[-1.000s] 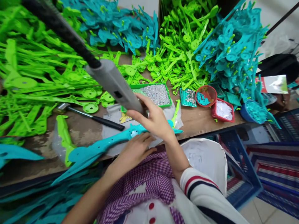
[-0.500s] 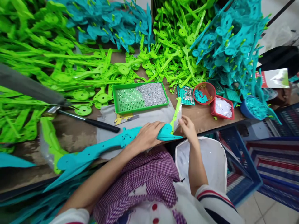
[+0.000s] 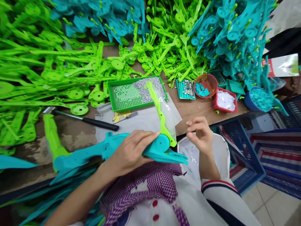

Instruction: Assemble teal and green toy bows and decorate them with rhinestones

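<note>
Stretching from the left along the near edge of the table (image 3: 39,147), the left green leg (image 3: 53,133) meets the end of the blue piece (image 3: 88,153), which runs rightwards close to the apron (image 3: 164,185). The hammer (image 3: 101,123) lies behind it, handle end over the cloth (image 3: 102,111). Further along is the green tray (image 3: 127,109), part filled with small silver bits (image 3: 154,94). The left hand (image 3: 131,149) is closed over the blue piece, fingers across its top, near its rounded right end. That end has been raised and drawn nearer the body, and the right green leg (image 3: 160,113) rises from it, slanting over the tray's corner, clear film (image 3: 169,116) beside it. The right hand (image 3: 199,135) has come away from the film and hangs well apart, fingers loosely curled; whether they pinch something small, I cannot tell. So the left hand alone now steadies the blue piece. Beyond stand the metal bits' teal tray (image 3: 180,91), the red bowl (image 3: 210,81), the red box (image 3: 231,106) of white pieces and the blue bowl (image 3: 249,102)
</note>
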{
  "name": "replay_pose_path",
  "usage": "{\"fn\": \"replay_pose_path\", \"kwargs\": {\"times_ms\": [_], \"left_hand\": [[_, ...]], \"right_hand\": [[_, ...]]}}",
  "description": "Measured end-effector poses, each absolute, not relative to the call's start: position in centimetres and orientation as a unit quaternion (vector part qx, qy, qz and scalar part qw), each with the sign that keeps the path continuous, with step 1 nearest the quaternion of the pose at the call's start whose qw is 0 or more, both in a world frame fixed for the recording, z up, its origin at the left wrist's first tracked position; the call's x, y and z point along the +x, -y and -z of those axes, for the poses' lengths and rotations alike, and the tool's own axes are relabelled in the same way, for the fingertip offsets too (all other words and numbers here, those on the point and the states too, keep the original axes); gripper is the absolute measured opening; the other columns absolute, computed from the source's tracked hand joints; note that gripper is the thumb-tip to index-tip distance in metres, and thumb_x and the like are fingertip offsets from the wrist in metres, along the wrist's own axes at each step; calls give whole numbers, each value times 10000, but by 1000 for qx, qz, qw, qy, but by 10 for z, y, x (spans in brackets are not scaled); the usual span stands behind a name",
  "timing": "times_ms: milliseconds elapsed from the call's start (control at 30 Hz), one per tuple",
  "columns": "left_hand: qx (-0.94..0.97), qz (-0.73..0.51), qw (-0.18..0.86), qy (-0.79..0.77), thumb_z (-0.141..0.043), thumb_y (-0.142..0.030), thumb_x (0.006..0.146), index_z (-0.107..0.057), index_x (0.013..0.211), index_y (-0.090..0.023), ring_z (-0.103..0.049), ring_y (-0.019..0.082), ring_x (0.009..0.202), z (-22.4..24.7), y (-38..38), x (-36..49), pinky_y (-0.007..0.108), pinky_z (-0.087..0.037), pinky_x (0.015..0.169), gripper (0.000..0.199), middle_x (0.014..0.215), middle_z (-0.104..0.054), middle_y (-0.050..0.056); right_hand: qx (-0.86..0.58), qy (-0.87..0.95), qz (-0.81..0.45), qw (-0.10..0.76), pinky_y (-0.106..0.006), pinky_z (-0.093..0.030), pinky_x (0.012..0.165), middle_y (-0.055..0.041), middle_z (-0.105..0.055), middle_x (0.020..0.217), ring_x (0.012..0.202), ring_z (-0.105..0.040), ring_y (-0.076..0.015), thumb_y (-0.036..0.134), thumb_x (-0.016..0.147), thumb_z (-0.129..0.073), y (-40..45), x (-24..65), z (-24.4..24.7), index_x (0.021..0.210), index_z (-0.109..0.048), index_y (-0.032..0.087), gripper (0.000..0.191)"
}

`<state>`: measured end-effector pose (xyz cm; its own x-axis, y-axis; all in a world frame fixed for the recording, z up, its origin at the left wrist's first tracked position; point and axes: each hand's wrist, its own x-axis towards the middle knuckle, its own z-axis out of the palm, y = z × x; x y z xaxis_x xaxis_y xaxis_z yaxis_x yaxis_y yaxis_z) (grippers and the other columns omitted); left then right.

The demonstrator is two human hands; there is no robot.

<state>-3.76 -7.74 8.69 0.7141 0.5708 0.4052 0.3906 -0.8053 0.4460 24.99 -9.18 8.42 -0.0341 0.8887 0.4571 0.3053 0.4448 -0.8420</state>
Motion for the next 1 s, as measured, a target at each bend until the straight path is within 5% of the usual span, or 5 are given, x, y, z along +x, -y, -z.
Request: {"fn": "replay_pose_path", "kwargs": {"times_ms": [233,433,567,800,1000], "left_hand": [[915,-275,169,-241,-690,-371,896,-297,1547,-184,-607,279,1085,-93,90,-50,426,-535,947,782,1217,-616,142],[922,-268,161,-227,-637,-402,926,-376,1465,-125,-590,290,1094,-87,93,-44,441,-533,924,660,1201,-603,166],[927,-251,156,-230,-586,-409,954,-434,1396,-125,-594,285,1066,-83,92,-39,433,-536,902,546,1173,-615,162],[928,-245,164,-229,-624,-367,929,-492,1329,-129,-603,295,1097,-80,92,-41,439,-531,928,484,1163,-635,164],[927,-249,156,-232,-631,-374,926,-452,1383,-115,-613,304,1097,-77,89,-39,465,-538,944,555,1164,-642,174]], "right_hand": [[-365,836,-140,385,-530,-401,1134,-98,-505,1317,1350,-443,-328,558,797,-702,112,247,-111,1343,-543,307,621],[-232,953,-103,166,-513,-208,1196,-97,-542,1419,1461,-328,-265,458,963,-538,86,230,-150,1339,-532,242,434],[-204,972,-89,74,-534,-187,1185,-101,-545,1430,1441,-358,-259,412,979,-530,76,222,-164,1276,-529,229,348],[-158,984,-51,56,-520,-316,1157,-143,-586,1316,1196,-587,-223,342,1001,-495,69,213,-164,1211,-515,160,278],[-129,987,28,96,-538,-339,1181,-166,-615,1311,1229,-588,-231,265,999,-491,73,220,-151,1164,-545,136,217]]}}
